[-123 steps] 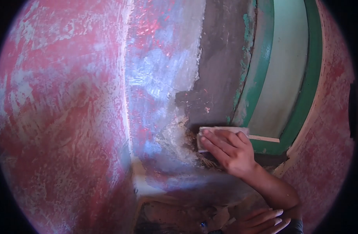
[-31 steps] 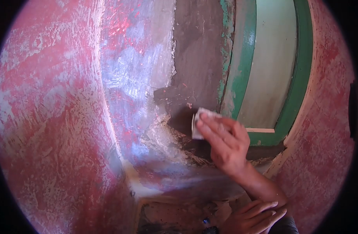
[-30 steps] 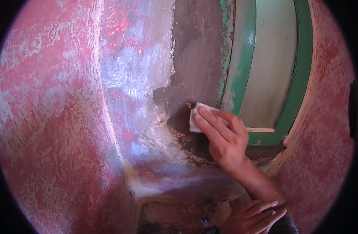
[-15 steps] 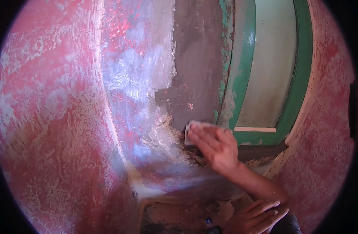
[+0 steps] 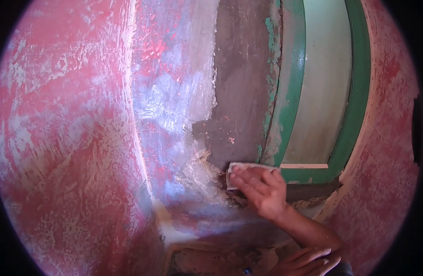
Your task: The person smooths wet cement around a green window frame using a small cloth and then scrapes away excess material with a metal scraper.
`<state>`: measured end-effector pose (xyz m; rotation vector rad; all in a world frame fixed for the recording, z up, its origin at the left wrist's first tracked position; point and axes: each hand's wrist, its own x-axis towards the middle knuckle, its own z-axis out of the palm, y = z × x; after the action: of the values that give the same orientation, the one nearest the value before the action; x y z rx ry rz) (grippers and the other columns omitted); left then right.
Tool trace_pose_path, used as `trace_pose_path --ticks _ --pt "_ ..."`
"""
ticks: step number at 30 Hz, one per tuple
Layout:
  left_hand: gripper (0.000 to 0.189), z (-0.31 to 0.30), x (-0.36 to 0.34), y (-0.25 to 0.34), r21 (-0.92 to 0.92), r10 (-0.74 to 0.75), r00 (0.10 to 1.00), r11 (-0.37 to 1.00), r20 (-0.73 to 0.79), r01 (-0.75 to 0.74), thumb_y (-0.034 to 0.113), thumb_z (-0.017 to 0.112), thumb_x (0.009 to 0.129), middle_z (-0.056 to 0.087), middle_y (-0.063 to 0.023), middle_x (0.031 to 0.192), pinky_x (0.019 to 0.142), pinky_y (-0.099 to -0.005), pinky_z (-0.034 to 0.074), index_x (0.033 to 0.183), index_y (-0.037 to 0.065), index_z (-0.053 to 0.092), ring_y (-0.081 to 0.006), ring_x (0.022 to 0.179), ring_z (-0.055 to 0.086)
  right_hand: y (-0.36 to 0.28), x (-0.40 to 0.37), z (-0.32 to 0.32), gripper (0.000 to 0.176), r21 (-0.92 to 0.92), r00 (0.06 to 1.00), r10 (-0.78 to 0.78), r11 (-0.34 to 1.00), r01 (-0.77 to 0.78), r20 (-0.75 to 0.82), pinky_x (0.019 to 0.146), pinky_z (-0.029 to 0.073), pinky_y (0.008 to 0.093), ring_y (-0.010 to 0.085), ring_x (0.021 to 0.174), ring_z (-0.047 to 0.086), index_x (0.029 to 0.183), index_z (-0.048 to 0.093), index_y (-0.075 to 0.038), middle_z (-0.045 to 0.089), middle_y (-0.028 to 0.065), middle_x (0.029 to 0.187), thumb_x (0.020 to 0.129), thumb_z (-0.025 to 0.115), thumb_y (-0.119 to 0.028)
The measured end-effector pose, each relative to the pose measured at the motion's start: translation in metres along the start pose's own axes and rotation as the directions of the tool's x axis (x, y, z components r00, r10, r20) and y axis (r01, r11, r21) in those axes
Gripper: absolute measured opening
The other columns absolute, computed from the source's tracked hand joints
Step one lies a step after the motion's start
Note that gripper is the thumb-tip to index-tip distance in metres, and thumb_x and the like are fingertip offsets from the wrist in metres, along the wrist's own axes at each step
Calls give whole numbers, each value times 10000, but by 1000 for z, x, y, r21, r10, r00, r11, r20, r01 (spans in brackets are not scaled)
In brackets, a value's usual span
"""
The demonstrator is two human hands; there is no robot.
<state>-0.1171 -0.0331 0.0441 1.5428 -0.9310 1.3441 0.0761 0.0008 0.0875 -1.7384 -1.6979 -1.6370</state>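
Observation:
My right hand point(image 5: 264, 191) presses a pale, flat, rectangular sheet point(image 5: 231, 177) that looks like folded sandpaper against the wall. Its fingers lie over the sheet and cover most of it. Beneath and above it runs a strip of bare grey-brown plaster point(image 5: 241, 87), just left of the green frame point(image 5: 308, 175). Rough, crumbling plaster point(image 5: 204, 175) lies to the left of the sheet. At the bottom of the view, my left hand point(image 5: 306, 263) rests by my right elbow, fingers apart and holding nothing visible.
A pale panel point(image 5: 319, 92) sits inside the green frame. Scuffed pink walls point(image 5: 69, 138) stand on the left and right. Below my hands is a ledge point(image 5: 211, 230), with a dark recess point(image 5: 207, 260) under it.
The view has shifted, so the wall and frame appear lower and slightly right. My right hand stays near the same spot with the sheet. My left hand is still by the elbow.

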Motion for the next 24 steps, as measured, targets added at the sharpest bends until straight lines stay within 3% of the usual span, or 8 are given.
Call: trace_pose_path --ticks 3,6,10,13,16,17,20,24 --pt "289 3 -1 4 -36 -4 1000 999 1 4 63 826 929 783 -125 1171 911 -477 637 1215 22 835 -301 1132 752 13 37 -15 502 -72 995 43 996 -50 -94 787 506 378 208 1082 697 1362 810 -150 736 25 1514 870 721 -200" --pt "291 15 -5 -1 -64 -28 998 998 -58 25 69 822 930 786 -119 1164 915 -473 628 1218 34 833 -305 1135 753 12 19 1 535 -50 997 59 997 -57 43 787 507 387 217 1140 703 1399 789 -150 735 24 1516 871 719 -198" --pt "317 -7 7 1 -17 -52 997 998 52 53 77 820 927 788 -111 1174 934 -461 608 1243 53 829 -296 1137 753 -3 -8 -7 575 34 993 -26 999 23 118 800 519 393 225 1189 704 1422 775 -154 738 32 1511 852 715 -188" --pt "333 -1 3 1 -23 -61 998 998 -4 61 75 816 921 791 -99 1178 941 -453 598 1254 60 823 -287 1138 753 5 20 -21 569 -1 996 78 997 -79 -50 811 525 388 219 1186 705 1406 783 -144 746 30 1496 841 722 -165" --pt "335 11 -1 -4 17 -18 998 1000 -64 19 72 809 918 791 -85 1162 932 -452 601 1253 59 823 -283 1140 752 10 35 -7 586 -99 984 175 979 -179 -43 771 553 366 230 1095 738 1302 832 -120 807 37 1385 738 731 3" --pt "336 10 -2 -3 20 -32 998 999 -54 33 71 810 916 791 -83 1149 926 -454 603 1251 56 823 -284 1141 752 4 25 -5 582 -30 980 194 980 -195 -49 800 575 385 241 1094 745 1287 834 -111 803 48 1394 732 720 21" --pt "336 7 -7 -6 15 -29 999 999 -35 30 70 800 914 787 -73 1102 924 -464 610 1248 49 824 -281 1141 751 -16 -22 -2 545 -9 977 201 980 -201 75 834 547 387 246 1140 719 1347 807 -120 773 38 1442 813 714 -61" --pt "350 20 -5 -7 0 11 990 1000 -142 -11 80 781 912 775 -59 1047 946 -478 613 1258 43 821 -278 1147 750 5 4 -16 548 2 971 237 971 -237 9 844 558 385 249 1147 719 1346 806 -112 775 41 1434 811 704 -51"
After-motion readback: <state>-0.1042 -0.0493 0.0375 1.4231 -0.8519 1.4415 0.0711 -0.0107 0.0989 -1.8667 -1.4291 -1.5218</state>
